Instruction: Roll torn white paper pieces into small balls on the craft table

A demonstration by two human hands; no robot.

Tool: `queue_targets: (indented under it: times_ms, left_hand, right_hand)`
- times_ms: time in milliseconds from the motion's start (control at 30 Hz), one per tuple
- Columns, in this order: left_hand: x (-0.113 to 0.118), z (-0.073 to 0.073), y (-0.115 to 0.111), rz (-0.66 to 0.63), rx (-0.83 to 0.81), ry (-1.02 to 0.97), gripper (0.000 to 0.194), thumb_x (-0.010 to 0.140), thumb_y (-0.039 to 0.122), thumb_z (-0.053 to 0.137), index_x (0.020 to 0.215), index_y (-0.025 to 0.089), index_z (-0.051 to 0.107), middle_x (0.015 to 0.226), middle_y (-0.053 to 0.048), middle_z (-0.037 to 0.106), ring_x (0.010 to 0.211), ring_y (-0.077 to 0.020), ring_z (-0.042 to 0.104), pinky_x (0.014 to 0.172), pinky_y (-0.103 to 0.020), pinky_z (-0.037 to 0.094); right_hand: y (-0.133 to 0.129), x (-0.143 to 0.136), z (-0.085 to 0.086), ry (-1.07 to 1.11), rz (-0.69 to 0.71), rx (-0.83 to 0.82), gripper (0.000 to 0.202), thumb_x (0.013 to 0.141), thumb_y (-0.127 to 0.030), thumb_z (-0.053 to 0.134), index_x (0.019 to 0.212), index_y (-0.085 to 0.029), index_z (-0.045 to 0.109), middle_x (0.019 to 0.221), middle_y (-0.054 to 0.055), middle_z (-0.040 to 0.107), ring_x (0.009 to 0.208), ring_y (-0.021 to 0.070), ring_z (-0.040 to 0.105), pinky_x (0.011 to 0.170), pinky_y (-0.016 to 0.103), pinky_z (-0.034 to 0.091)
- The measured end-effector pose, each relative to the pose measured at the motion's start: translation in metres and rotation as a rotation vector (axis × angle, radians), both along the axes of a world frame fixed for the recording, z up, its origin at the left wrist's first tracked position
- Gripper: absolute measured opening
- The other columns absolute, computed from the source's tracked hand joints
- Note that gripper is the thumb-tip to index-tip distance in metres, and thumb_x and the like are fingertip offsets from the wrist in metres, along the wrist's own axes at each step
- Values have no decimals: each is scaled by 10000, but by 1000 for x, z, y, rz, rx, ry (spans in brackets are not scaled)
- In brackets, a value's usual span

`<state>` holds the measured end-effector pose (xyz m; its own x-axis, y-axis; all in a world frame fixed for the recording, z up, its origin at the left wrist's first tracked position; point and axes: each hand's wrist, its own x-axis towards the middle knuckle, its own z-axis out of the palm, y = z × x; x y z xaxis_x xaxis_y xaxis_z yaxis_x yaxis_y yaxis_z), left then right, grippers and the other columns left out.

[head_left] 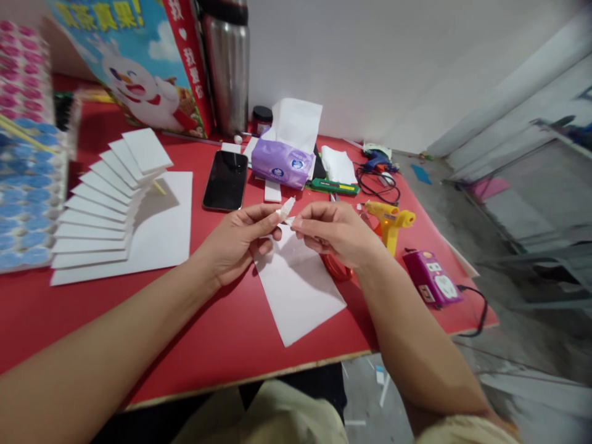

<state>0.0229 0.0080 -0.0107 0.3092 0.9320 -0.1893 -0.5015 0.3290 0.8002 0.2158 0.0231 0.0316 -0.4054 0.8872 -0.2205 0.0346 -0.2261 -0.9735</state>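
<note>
Between thumb and fingers, my left hand pinches a small white pointed piece that looks like rolled or folded paper. My right hand is closed at the lower end of that piece, its thumb and index finger pressed together on a small white bit. Both hands are raised over a white sheet on the red table. Partly hidden behind my right wrist are red scissors. On the left, a fan-shaped staircase of white boards stands on a white base.
Behind my hands are a black phone, a purple tissue pack and a green cutter. A yellow glue gun and a purple power socket are on the right. A steel bottle stands beside a colourful box at the back.
</note>
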Motion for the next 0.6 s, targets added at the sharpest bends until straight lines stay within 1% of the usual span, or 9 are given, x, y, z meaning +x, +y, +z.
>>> queue_targets:
  times_ms: [100, 200, 300, 367, 433, 467, 500, 600]
  left_hand:
    - [0, 1, -1, -20, 27, 4, 230, 775, 283, 870, 955, 166, 786, 681, -17, 675, 478, -37, 496, 444, -139, 379]
    - [1, 2, -2, 4, 77, 51, 212, 755, 266, 881, 915, 159, 793, 673, -14, 667, 515, -45, 523, 468, -136, 390]
    - [2, 0, -2, 38, 129, 139, 214, 757, 270, 876, 920, 158, 794, 678, -11, 668, 542, -57, 548, 487, -147, 414]
    - [1, 0, -2, 46, 171, 209, 222, 776, 282, 861, 947, 159, 791, 668, -2, 665, 537, -58, 550, 496, -153, 428]
    - [0, 1, -2, 45, 205, 263, 227, 787, 287, 851, 961, 157, 784, 652, 8, 662, 516, -49, 542, 501, -152, 438]
    - [0, 2, -2, 42, 215, 281, 230, 789, 287, 847, 961, 152, 775, 643, 12, 663, 502, -46, 538, 497, -151, 445]
    - [-1, 4, -3, 34, 215, 294, 236, 789, 285, 844, 961, 146, 762, 636, 12, 668, 483, -48, 535, 484, -155, 452]
    - [-1, 10, -6, -38, 201, 318, 268, 796, 285, 819, 991, 142, 702, 636, -5, 702, 408, -91, 547, 385, -194, 458]
  right_hand:
    - [1, 0, 1, -17, -86, 45, 333, 799, -400, 816, 681, -144, 638, 586, -17, 575, 405, 38, 393, 371, 202, 210]
    - [1, -1, 2, -29, -174, 155, 349, 869, -481, 748, 755, -168, 643, 606, -30, 550, 432, 56, 430, 378, 206, 240]
    - [-1, -1, 4, -79, -144, 236, 339, 892, -519, 714, 857, -185, 666, 582, -49, 523, 440, 68, 426, 398, 214, 278]
    - [-2, -2, 6, -183, -104, 317, 297, 863, -467, 756, 912, -183, 684, 632, -39, 571, 478, 73, 458, 434, 217, 333]
    - [-3, -1, 5, -289, -68, 428, 254, 819, -366, 801, 949, -179, 690, 793, -4, 659, 564, 81, 529, 500, 223, 404]
    - [-3, -1, 4, -326, -49, 486, 230, 809, -319, 802, 948, -177, 688, 850, 6, 675, 600, 86, 552, 527, 226, 424]
    - [-3, 0, 3, -350, -30, 539, 194, 813, -283, 786, 937, -176, 683, 860, 6, 677, 613, 89, 560, 540, 229, 429]
    - [-2, 2, -1, -371, -4, 667, 73, 852, -220, 715, 900, -177, 680, 759, -16, 642, 586, 91, 539, 533, 233, 413]
